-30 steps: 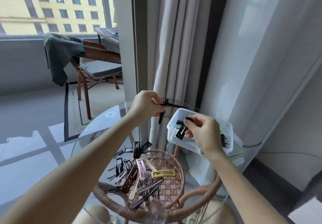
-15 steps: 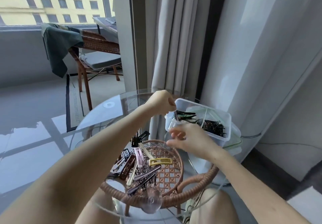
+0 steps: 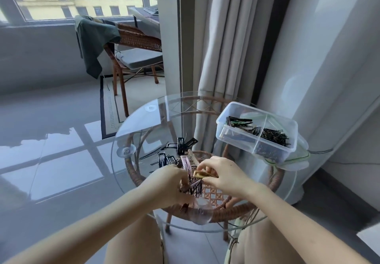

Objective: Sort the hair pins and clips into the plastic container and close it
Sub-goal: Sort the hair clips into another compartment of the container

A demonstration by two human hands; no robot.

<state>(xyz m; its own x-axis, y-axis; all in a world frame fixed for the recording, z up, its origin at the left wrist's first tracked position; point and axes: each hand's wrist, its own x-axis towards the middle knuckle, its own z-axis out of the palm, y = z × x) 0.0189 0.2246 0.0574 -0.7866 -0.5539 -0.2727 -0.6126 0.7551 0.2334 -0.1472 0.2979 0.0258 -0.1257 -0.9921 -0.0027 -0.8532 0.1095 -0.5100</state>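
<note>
Head view looks down on a round clear-glass desk (image 3: 144,120) set on a woven rattan base, standing beside pale grey curtains (image 3: 222,48) and a large window, with a rattan chair (image 3: 133,43) draped in a dark green cloth further off on the glossy grey floor. At the desk's far right sits the clear plastic divided container (image 3: 287,126), open, resting on what looks like its green-edged lid (image 3: 296,159). Its compartments already hold black clips on the left and a heap of thin dark hair pins on the right, so the sorting seems partly done. A loose pile of clips and pins (image 3: 181,150) remains near the desk's middle, well apart from the container: black snap clips, a pink clip, dark bobby pins. Both hands work in that pile. The right hand (image 3: 224,173) has thumb and fingers pinched on a gold rectangular metal clip (image 3: 202,175). The left hand (image 3: 170,183) curls down over dark pins, but whether it grips any I cannot tell. Much is left, by my judgement: the remaining pile to sort, then the lid to fit.
</note>
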